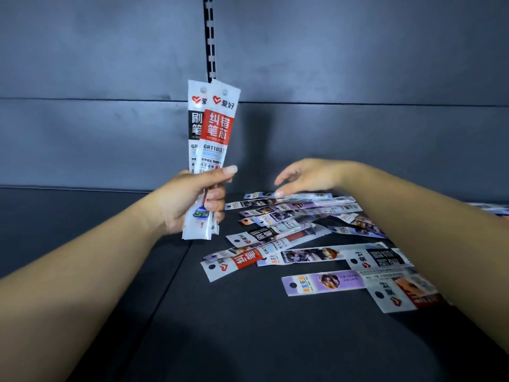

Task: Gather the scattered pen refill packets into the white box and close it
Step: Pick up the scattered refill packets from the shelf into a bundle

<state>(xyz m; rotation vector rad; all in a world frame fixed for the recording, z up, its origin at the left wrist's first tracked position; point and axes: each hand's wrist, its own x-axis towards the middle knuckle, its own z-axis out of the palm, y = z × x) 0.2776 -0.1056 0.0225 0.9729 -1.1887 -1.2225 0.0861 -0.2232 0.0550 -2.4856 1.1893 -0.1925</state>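
Observation:
My left hand (192, 199) grips a small bundle of pen refill packets (212, 128) upright; the front one has a red label, the one behind a black label. My right hand (305, 176) hovers with relaxed fingers over the far end of a scattered pile of refill packets (289, 235), its fingertips just at the topmost packet (303, 196). Nearer to me lie a purple packet (322, 282), a red-labelled packet (239, 261) and a black-labelled packet (380, 257). No white box is in view.
The packets lie on a dark shelf surface (248, 326) with a seam running down its left half. A dark back panel (358, 64) with a slotted vertical rail (210, 37) rises behind. More packets show at the far right edge (493, 208).

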